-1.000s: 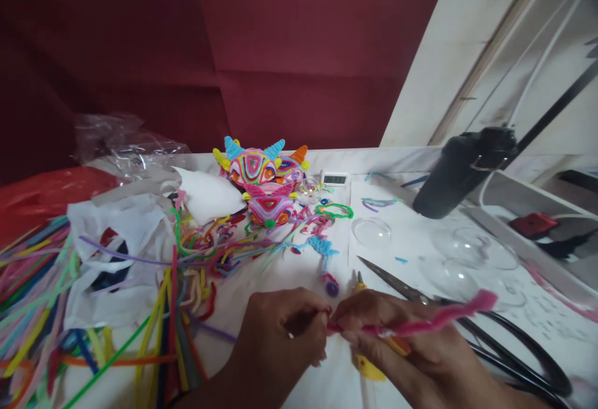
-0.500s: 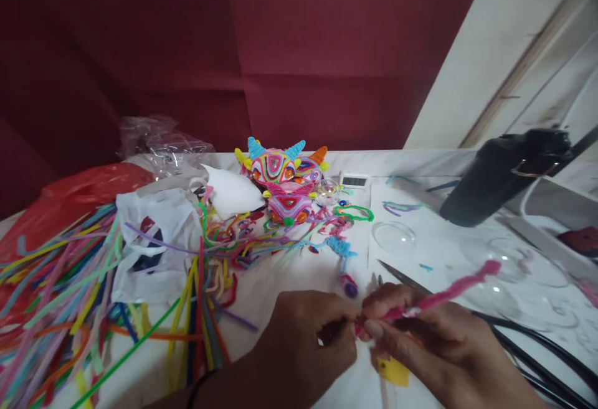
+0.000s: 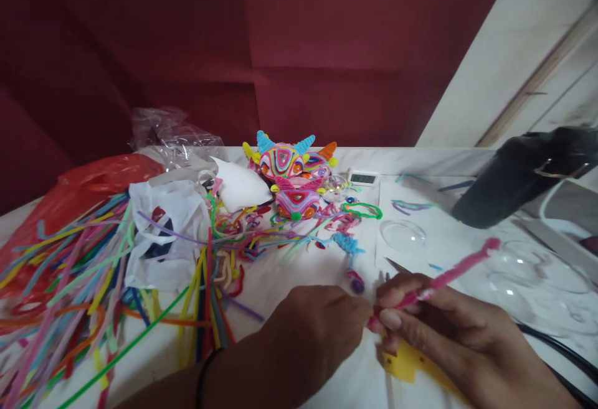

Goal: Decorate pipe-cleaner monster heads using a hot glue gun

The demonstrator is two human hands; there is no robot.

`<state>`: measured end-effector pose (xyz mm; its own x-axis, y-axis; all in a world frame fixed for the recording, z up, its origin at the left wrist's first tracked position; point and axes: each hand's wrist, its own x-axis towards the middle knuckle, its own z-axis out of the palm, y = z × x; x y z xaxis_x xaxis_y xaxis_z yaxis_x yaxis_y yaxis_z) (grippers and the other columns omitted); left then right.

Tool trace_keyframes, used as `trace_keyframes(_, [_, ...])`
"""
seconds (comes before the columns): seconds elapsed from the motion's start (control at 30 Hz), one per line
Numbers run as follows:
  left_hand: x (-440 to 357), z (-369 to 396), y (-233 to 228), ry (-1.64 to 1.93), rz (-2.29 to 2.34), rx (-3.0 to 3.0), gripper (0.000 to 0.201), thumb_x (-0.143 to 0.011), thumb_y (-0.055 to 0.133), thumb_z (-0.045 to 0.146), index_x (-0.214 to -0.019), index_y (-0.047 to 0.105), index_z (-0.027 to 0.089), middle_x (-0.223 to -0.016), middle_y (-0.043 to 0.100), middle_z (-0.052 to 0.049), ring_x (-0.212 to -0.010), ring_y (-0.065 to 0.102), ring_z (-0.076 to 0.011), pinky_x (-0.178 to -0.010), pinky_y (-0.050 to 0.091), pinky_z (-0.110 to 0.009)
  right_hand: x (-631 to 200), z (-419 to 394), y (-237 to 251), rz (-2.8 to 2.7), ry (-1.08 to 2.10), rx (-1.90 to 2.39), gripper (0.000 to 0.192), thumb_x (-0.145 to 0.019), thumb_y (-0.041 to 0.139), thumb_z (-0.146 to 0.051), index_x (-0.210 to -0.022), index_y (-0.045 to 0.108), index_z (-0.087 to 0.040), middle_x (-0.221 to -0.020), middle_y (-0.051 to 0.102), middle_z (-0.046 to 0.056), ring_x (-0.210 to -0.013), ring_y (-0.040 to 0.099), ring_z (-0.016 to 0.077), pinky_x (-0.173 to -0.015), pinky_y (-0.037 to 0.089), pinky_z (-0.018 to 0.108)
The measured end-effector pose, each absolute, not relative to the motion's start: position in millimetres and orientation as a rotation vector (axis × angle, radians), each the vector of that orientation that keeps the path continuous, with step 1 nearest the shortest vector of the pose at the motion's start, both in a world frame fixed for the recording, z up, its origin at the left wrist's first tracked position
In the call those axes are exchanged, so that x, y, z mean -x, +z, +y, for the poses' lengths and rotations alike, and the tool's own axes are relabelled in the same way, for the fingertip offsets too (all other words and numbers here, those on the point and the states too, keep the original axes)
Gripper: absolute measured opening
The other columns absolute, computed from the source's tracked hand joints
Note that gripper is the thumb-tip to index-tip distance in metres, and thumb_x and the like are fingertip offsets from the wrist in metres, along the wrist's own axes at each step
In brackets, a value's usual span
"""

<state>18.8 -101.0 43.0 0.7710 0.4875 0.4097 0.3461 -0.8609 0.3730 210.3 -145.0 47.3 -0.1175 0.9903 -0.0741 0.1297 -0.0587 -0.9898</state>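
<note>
A pink pipe cleaner [image 3: 460, 270], twisted thick and fuzzy, slants up to the right out of my right hand [image 3: 448, 328]. The thumb and fingers of that hand pinch it near its lower end. My left hand [image 3: 315, 328] is curled closed at that lower end, its back toward me and its fingertips hidden. Beneath my right hand lie scissors, with a blade tip [image 3: 396, 265] and black handles [image 3: 555, 350] showing. A flat yellow piece [image 3: 402, 362] with small dark spots is partly covered by the same hand.
Many coloured pipe cleaners [image 3: 84, 278] spread over the left side beside a white plastic bag [image 3: 187, 266]. Colourful horned heads [image 3: 297, 200] stand at the back by a small digital timer [image 3: 363, 178]. Clear plastic domes [image 3: 402, 235] and a dark bottle [image 3: 495, 178] are on the right.
My left hand has rolled over, hiding its fingertips. My right hand still pinches the pink pipe cleaner, and more of the yellow piece shows. The view has shifted slightly left.
</note>
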Motion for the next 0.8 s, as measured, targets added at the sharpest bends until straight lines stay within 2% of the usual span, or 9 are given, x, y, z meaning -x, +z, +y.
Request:
trace_keyframes(0.1, [-15.7, -100.1, 43.5, 0.684, 0.613, -2.701, 0.020, -0.094, 0.040, 0.013, -0.086, 0.059, 0.014, -0.076, 0.064, -0.004, -0.065, 0.056, -0.0134, -0.060, 0.041, -0.023, -208.3, -143.4, 49.0, -1.251, 1.360, 1.254, 0.025, -0.080, 0.070, -0.042, -0.082, 0.063, -0.018, -0.072, 0.066, 0.004, -0.064, 0.063, 0.0144, -0.059, 0.053, 0.023])
trace_keyframes(0.2, [-17.0, -99.8, 44.9, 0.800, 0.612, -2.606, 0.021, -0.093, 0.041, 0.012, -0.088, 0.061, 0.014, -0.079, 0.067, -0.005, -0.069, 0.060, -0.0135, -0.064, 0.043, -0.022, -208.3, -140.9, 48.4, -1.177, 1.455, 1.145, 0.025, -0.081, 0.069, -0.041, -0.084, 0.060, -0.017, -0.070, 0.065, 0.003, -0.061, 0.062, 0.0147, -0.055, 0.052, 0.025])
trace_keyframes(0.3, [-21.9, -99.4, 47.3, 0.887, 0.751, -2.266, 0.017, -0.090, 0.049, 0.014, -0.081, 0.064, 0.015, -0.068, 0.066, 0.000, -0.062, 0.060, -0.0096, -0.060, 0.043, -0.017, -210.3, -139.1, 46.8, -1.197, 1.453, 1.065, 0.023, -0.082, 0.070, -0.037, -0.086, 0.060, -0.017, -0.069, 0.063, 0.002, -0.062, 0.062, 0.0144, -0.054, 0.051, 0.025])
trace_keyframes(0.47, [-27.4, -98.1, 50.0, 0.796, 0.808, -1.891, 0.016, -0.086, 0.053, 0.015, -0.077, 0.067, 0.017, -0.057, 0.063, 0.004, -0.053, 0.059, -0.0069, -0.050, 0.039, -0.013, -211.0, -137.6, 50.0, -1.193, 1.414, 1.087, 0.024, -0.079, 0.073, -0.036, -0.084, 0.060, -0.016, -0.072, 0.064, 0.003, -0.061, 0.061, 0.0140, -0.055, 0.052, 0.025])
trace_keyframes(0.7, [-26.4, -97.3, 48.9, 0.846, 0.834, -2.084, 0.015, -0.085, 0.053, 0.014, -0.073, 0.063, 0.017, -0.060, 0.062, 0.004, -0.055, 0.055, -0.0063, -0.051, 0.037, -0.014, -209.5, -137.0, 48.3, -1.184, 1.444, 1.065, 0.025, -0.081, 0.070, -0.038, -0.085, 0.058, -0.016, -0.073, 0.065, 0.004, -0.062, 0.061, 0.0138, -0.056, 0.051, 0.027])
trace_keyframes(0.8, [-25.5, -96.9, 46.9, 0.945, 0.825, -2.239, 0.014, -0.084, 0.053, 0.011, -0.074, 0.062, 0.016, -0.063, 0.061, 0.004, -0.056, 0.054, -0.0060, -0.055, 0.038, -0.014, -209.6, -137.2, 46.9, -1.182, 1.452, 1.064, 0.024, -0.082, 0.069, -0.037, -0.085, 0.057, -0.017, -0.068, 0.063, 0.001, -0.062, 0.061, 0.0133, -0.055, 0.051, 0.026])
